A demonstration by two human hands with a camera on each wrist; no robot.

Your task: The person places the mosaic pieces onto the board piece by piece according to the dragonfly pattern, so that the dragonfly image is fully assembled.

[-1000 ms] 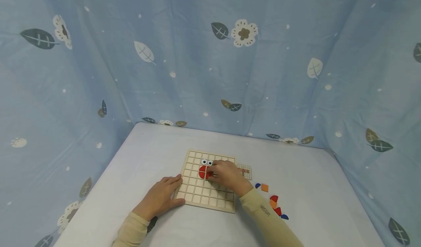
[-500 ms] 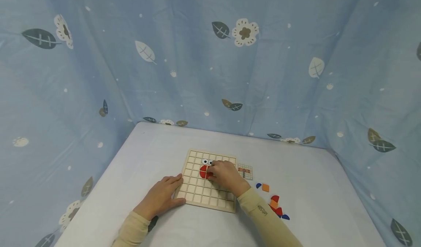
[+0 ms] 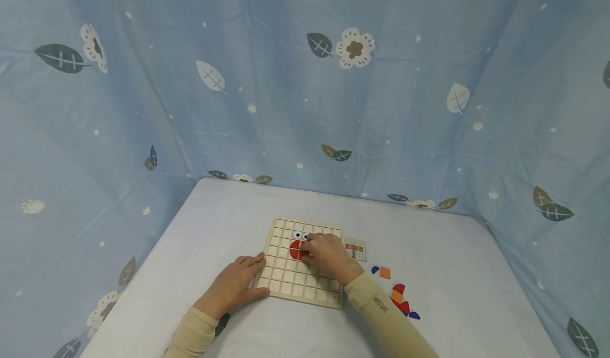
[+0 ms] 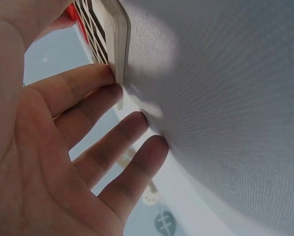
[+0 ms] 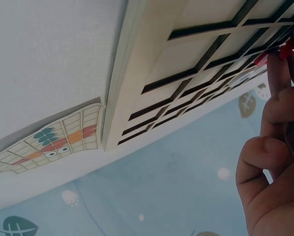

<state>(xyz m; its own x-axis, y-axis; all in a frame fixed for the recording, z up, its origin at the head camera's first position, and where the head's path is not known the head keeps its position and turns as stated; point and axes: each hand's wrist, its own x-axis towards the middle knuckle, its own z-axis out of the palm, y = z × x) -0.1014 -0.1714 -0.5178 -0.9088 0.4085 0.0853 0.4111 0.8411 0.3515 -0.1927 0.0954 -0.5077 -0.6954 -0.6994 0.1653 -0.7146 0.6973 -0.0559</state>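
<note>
A wooden grid board (image 3: 286, 289) lies on the white table. Toward its upper middle sit red pieces (image 3: 294, 249) that form a rounded shape, with two eye tiles (image 3: 297, 235) just above. My right hand (image 3: 329, 254) reaches over the board and pinches a red piece (image 5: 286, 49) between thumb and fingers; the fingers hide part of it. My left hand (image 3: 233, 284) rests at the board's lower left corner. In the left wrist view its extended fingers (image 4: 78, 86) touch the board's edge (image 4: 118, 44) and the tabletop.
A gridded picture card (image 3: 355, 254) lies against the board's right side. To the right are loose pieces: a blue one (image 3: 375, 269), an orange square (image 3: 385, 273), and a cluster of red (image 3: 404, 307), orange (image 3: 396, 296) and blue. A patterned blue curtain (image 3: 267, 109) surrounds the table.
</note>
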